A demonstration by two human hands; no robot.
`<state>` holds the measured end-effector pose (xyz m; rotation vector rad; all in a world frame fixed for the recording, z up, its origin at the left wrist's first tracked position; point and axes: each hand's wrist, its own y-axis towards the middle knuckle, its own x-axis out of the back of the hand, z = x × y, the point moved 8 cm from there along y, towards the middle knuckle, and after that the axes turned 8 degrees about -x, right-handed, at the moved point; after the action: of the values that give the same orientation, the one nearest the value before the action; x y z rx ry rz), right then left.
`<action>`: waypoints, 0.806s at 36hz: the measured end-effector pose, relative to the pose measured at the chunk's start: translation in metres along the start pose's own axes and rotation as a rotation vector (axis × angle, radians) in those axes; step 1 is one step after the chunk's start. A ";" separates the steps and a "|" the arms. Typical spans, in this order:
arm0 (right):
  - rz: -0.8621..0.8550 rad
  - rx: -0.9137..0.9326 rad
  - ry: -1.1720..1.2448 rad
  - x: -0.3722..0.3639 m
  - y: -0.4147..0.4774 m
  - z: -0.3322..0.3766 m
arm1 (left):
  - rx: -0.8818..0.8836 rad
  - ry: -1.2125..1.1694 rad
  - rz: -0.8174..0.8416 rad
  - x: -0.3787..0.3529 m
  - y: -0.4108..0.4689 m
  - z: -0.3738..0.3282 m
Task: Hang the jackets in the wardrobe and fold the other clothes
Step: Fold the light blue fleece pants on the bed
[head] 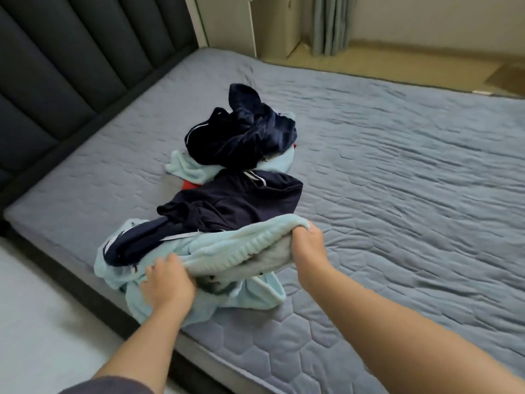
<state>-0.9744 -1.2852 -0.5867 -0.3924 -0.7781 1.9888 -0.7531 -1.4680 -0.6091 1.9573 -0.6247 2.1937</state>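
With the light blue fleece (241,243) bunched in the grip of the left hand (167,282) and right hand (308,237) at the bed's (397,194) near edge, the navy jacket (235,203) draped over it further in could get dragged onto the floor (42,308) if it's yanked, tbh.

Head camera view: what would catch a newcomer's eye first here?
Two bare hands, the left hand and right hand, grip a light blue fleece garment at the near edge of the grey-blue quilted bed. Behind it a heap of navy clothes lies mid-bed, and a dark padded headboard stands at the left.
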 end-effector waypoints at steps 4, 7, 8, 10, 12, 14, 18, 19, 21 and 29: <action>-0.036 0.122 -0.037 0.049 -0.052 0.063 | 0.122 -0.038 0.046 0.064 -0.035 0.026; -0.075 0.226 -0.108 0.091 -0.098 0.117 | 0.119 -0.032 0.035 0.127 -0.063 0.030; -0.084 0.257 -0.131 0.105 -0.115 0.136 | 0.111 -0.030 0.022 0.154 -0.073 0.029; -0.095 0.313 -0.170 0.129 -0.152 0.173 | 0.098 -0.007 0.009 0.207 -0.092 0.026; -0.117 0.355 -0.202 0.155 -0.191 0.212 | 0.096 0.009 0.013 0.262 -0.113 0.023; -0.120 0.388 -0.206 0.181 -0.230 0.248 | 0.083 0.012 0.035 0.316 -0.137 0.020; -0.131 0.469 -0.176 0.229 -0.306 0.308 | 0.044 -0.044 0.089 0.406 -0.180 0.011; -0.147 0.489 -0.168 0.241 -0.325 0.320 | 0.034 -0.073 0.121 0.422 -0.191 0.008; -0.176 0.523 -0.163 0.262 -0.361 0.344 | 0.004 -0.134 0.202 0.453 -0.220 -0.003; -0.257 0.665 -0.159 0.342 -0.493 0.414 | -0.494 -0.089 0.139 0.576 -0.318 -0.070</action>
<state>-1.0574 -0.9632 0.0618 0.2467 -0.2095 1.9140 -0.7846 -1.2510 0.0158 1.7916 -1.2131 1.7918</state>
